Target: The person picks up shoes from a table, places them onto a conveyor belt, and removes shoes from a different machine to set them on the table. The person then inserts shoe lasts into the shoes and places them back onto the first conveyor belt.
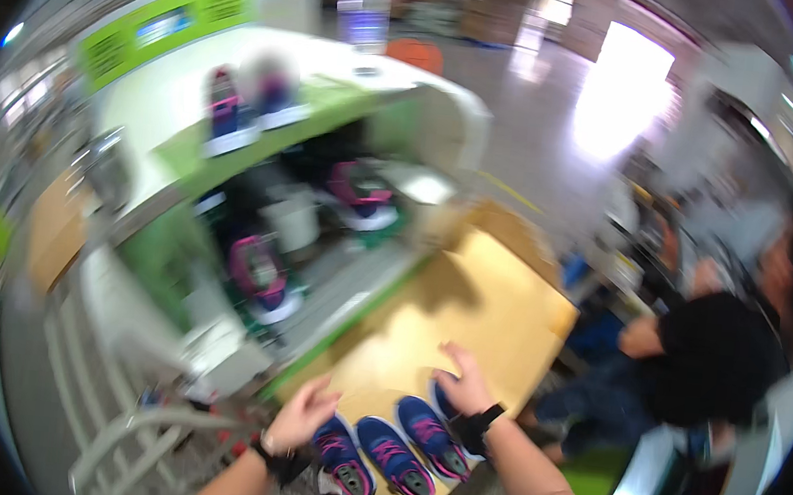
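Observation:
Several navy blue sneakers with pink laces stand in a row on a tan board close to my body. My left hand hovers by the toe of the leftmost sneaker, open with its fingers apart. The middle sneaker and another sneaker lie between my hands. My right hand is open over the rightmost sneaker, partly covering it; whether it touches the shoe I cannot tell. Both wrists wear black bands.
A white and green machine stands ahead left, with one sneaker and another sneaker inside. Two blurred shoes and a plastic bottle are on its top. A person in black sits at right. A metal rack is at lower left.

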`<state>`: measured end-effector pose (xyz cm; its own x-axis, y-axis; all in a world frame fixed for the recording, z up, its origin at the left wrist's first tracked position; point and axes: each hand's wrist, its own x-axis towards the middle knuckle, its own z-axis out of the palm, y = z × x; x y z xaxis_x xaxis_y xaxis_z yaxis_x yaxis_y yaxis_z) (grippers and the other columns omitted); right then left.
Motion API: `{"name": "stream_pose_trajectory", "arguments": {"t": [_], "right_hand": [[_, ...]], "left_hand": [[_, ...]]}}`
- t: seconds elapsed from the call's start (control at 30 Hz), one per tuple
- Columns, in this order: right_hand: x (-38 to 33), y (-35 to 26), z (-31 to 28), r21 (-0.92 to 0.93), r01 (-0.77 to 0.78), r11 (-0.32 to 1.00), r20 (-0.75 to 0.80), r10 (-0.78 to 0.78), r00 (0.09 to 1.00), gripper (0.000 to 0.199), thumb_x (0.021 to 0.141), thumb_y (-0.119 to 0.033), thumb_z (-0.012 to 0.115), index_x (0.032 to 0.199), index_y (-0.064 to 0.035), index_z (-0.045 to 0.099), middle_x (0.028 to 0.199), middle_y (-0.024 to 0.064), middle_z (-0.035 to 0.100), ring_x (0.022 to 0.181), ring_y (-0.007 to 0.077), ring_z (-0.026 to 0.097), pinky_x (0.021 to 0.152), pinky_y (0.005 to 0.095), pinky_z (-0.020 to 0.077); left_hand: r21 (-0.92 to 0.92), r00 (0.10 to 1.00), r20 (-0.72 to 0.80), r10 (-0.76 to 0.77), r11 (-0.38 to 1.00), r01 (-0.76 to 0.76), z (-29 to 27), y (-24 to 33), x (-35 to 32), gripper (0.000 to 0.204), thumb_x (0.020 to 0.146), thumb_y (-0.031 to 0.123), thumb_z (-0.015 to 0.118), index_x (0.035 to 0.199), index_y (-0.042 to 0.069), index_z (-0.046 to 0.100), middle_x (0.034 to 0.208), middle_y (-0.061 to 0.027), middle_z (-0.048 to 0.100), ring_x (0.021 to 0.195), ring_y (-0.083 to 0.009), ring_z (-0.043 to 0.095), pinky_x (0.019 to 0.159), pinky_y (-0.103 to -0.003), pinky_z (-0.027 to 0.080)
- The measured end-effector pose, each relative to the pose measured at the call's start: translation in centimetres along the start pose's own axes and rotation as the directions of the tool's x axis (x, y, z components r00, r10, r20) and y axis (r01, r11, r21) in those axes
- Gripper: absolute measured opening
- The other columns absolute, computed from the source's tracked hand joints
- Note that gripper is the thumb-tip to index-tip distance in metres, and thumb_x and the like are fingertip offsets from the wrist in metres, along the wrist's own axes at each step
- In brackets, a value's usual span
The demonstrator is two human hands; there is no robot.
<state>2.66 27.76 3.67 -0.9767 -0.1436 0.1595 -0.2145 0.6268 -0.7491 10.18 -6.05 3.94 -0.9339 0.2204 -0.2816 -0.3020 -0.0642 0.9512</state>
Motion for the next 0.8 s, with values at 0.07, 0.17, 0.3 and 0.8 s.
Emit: {"name": "stream_pose_trajectory", "arguments": {"t": [0.07, 0.17, 0.3, 0.8], "right_hand": [[-8.1, 1.0, -0.7, -0.067, -0.066, 0.996, -0.152, 0.055, 0.987, 0.043, 0.087, -0.017, 0.068, 0.125, -0.0028, 0.056, 0.127, 0.0211, 0.055, 0.125, 0.0362, 0.05, 0.108, 0.0412, 0.0384], [-18.8, 2.4, -1.2, -0.123, -0.356, 0.926, -0.294, 0.308, 0.905, 0.038, 0.087, -0.019, 0.065, 0.121, -0.003, 0.058, 0.126, 0.02, 0.053, 0.12, 0.037, 0.051, 0.104, 0.042, 0.0418], [-33.8, 5.0, 1.1, -0.175, -0.814, 0.554, -0.195, 0.791, 0.58, 0.043, 0.087, -0.025, 0.064, 0.124, -0.0061, 0.057, 0.123, 0.0214, 0.054, 0.115, 0.0389, 0.055, 0.098, 0.0438, 0.0459], [-64.4, 3.2, 19.9, -0.322, -0.944, 0.072, 0.126, 0.991, 0.032, 0.041, 0.089, -0.033, 0.055, 0.111, -0.0025, 0.07, 0.121, 0.0174, 0.065, 0.113, 0.0345, 0.06, 0.094, 0.0456, 0.0479]], "left_hand": [[0.652, 0.937, 0.235, 0.26, 0.672, -0.35, 1.6, -3.0, -1.1, 0.047, 0.091, 0.028, 0.064, 0.13, 0.005, 0.052, 0.128, -0.0186, 0.059, 0.114, -0.0358, 0.059, 0.093, -0.042, 0.048], [0.783, 0.801, 0.573, 0.172, 0.175, -0.597, 3.0, -4.9, -3.7, 0.05, 0.087, 0.025, 0.063, 0.131, 0.004, 0.056, 0.133, -0.0255, 0.054, 0.127, -0.04, 0.048, 0.103, -0.045, 0.041], [0.715, 0.831, 0.472, 0.294, 0.424, -0.556, 3.2, -7.7, -3.3, 0.035, 0.088, 0.022, 0.062, 0.115, 0.001, 0.066, 0.118, -0.0233, 0.065, 0.112, -0.0394, 0.059, 0.096, -0.044, 0.046], [0.689, 0.783, 0.489, 0.384, 0.381, -0.617, 3.5, -8.1, -4.6, 0.027, 0.091, 0.025, 0.055, 0.091, 0.0, 0.066, 0.089, -0.0244, 0.067, 0.081, -0.042, 0.062, 0.073, -0.047, 0.048]]}}
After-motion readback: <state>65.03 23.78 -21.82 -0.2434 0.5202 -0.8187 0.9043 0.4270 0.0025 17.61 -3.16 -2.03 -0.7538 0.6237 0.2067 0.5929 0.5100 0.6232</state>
